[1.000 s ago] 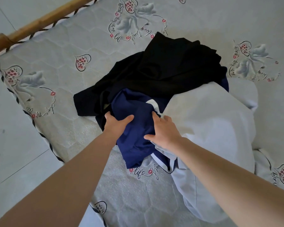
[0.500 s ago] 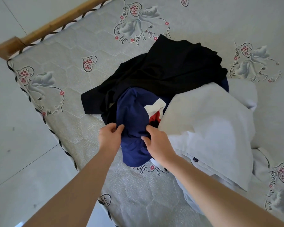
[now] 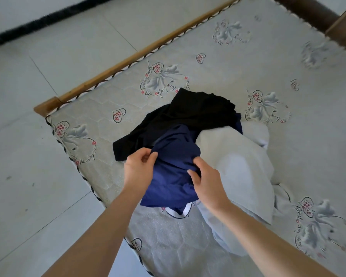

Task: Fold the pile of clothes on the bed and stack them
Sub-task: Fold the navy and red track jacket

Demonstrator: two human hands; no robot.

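A pile of clothes lies near the bed's front left corner. A crumpled navy blue garment [image 3: 174,166] with a white trim at its lower edge sits at the front of the pile. My left hand [image 3: 138,168] pinches its left edge between thumb and fingers. My right hand [image 3: 206,182] grips its right side with curled fingers. Behind it lies a black garment [image 3: 188,112], partly under the navy one. A large white garment [image 3: 238,166] spreads to the right and reaches the bed's near edge.
The mattress [image 3: 248,62] has a quilted grey cover printed with hearts and flowers. A wooden bed rail [image 3: 128,58] runs along its left side, with its corner post at the left. Grey tiled floor [image 3: 38,136] lies to the left.
The view has pulled back and tilted up, showing more bed. Both hands have lifted the navy garment and bunched it, and the red and white patch seen earlier is now hidden.
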